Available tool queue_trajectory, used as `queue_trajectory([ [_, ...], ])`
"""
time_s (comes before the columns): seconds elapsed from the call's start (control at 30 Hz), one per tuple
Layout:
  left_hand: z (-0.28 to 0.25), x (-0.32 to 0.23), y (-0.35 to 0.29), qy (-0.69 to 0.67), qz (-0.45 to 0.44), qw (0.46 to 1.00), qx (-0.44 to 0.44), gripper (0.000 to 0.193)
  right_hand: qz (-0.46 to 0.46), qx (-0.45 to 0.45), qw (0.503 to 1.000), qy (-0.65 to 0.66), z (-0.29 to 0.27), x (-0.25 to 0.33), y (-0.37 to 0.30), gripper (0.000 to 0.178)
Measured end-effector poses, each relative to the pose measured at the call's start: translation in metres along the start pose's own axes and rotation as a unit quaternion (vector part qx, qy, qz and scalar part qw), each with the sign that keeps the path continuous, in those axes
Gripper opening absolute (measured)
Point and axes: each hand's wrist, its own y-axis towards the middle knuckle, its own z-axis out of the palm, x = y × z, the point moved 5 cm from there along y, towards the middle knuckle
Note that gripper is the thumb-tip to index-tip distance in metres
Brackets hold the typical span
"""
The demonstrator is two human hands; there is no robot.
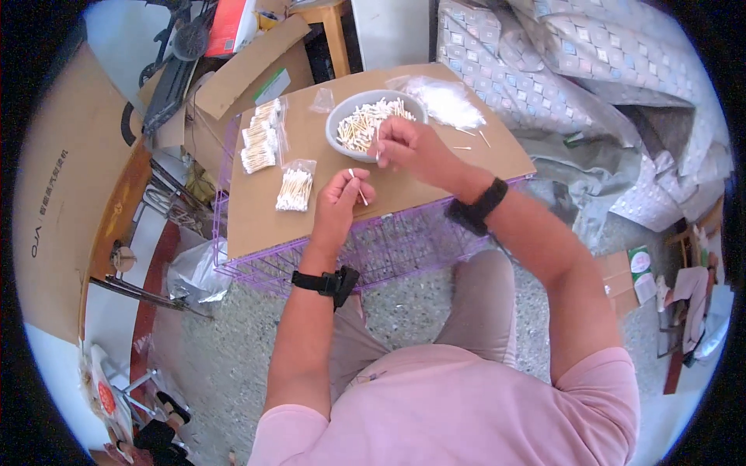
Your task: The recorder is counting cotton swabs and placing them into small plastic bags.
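Note:
My left hand (pixel 340 200) is closed on a cotton swab (pixel 358 186), which sticks out past the fingers over the cardboard tabletop's near edge. At the near rim of a grey bowl (pixel 332 140), the fingers of my right hand (pixel 412 151) pinch another cotton swab (pixel 378 144), mostly covered by them. Loose cotton swabs (pixel 364 124) heap up inside the bowl. Left of my left hand lies a clear bag of cotton swabs (pixel 295 189). More filled bags (pixel 262 138) are grouped farther left.
Under the cardboard sheet (pixel 264 225) is a purple wire cage (pixel 388 241). A pile of clear plastic bags (pixel 447 102) sits right of the bowl, near a few stray swabs (pixel 484 138). Patterned fabric (pixel 497 62) drapes at the far right; an opened carton (pixel 249 74) stands behind left.

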Motion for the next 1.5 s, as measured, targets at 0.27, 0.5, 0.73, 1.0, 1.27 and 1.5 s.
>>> queue_trajectory([
  [0.27, 0.005, 0.003, 0.003, -0.043, -0.016, 0.999, -0.018, 0.017, 0.057, -0.013, 0.998, 0.017, 0.023, -0.055, -0.043, 0.007],
  [0.5, -0.001, 0.008, 0.007, -0.083, 0.000, 0.996, -0.015, 0.015, -0.012, -0.055, 0.998, -0.032, 0.031, -0.050, -0.042, 0.011],
  [0.73, 0.007, -0.001, 0.003, -0.013, 0.004, 0.999, -0.042, 0.013, -0.059, -0.090, 0.988, -0.114, 0.025, -0.050, -0.040, 0.011],
  [1.0, 0.021, -0.012, -0.010, 0.079, 0.010, 0.993, -0.092, 0.018, -0.079, -0.081, 0.982, -0.149, 0.032, -0.051, -0.041, 0.016],
  [1.27, 0.018, -0.005, -0.007, 0.041, -0.009, 0.994, -0.096, 0.012, -0.098, -0.088, 0.971, -0.198, 0.031, -0.049, -0.042, 0.018],
  [1.5, 0.013, 0.003, 0.000, 0.032, 0.014, 0.995, -0.089, 0.010, -0.087, -0.091, 0.973, -0.192, 0.030, -0.051, -0.039, 0.015],
])
